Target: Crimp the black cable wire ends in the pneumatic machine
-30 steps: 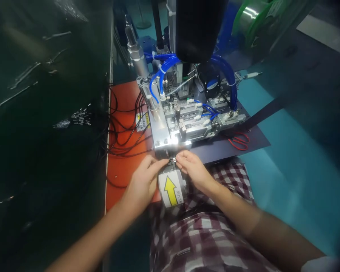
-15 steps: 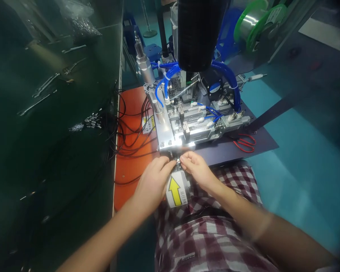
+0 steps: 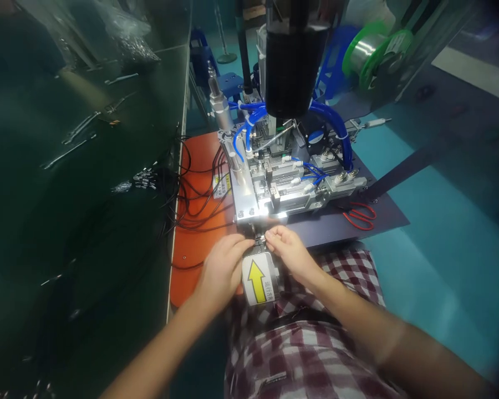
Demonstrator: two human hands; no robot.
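Observation:
My right hand has thumb and forefinger pinched on a small shiny metal piece at the front of the machine. Its exact kind is too small to make out. From the other side my left hand reaches to the same spot, its thumb and fingers pressed together near the piece; what they grip is hidden. Just below the fingertips sits a rounded motor housing with a yellow arrow label. Thin black cables run over the orange board beside my left hand.
On the dark green table lie several loose metal-tipped cable ends and a plastic bag of small parts. Red-handled scissors lie right of the machine. A green wire spool and a black cylinder rise behind.
The view has shifted slightly, so the machine and table appear a little lower and further right. My left fingers have straightened a little near the metal piece; my right hand keeps its pinch.

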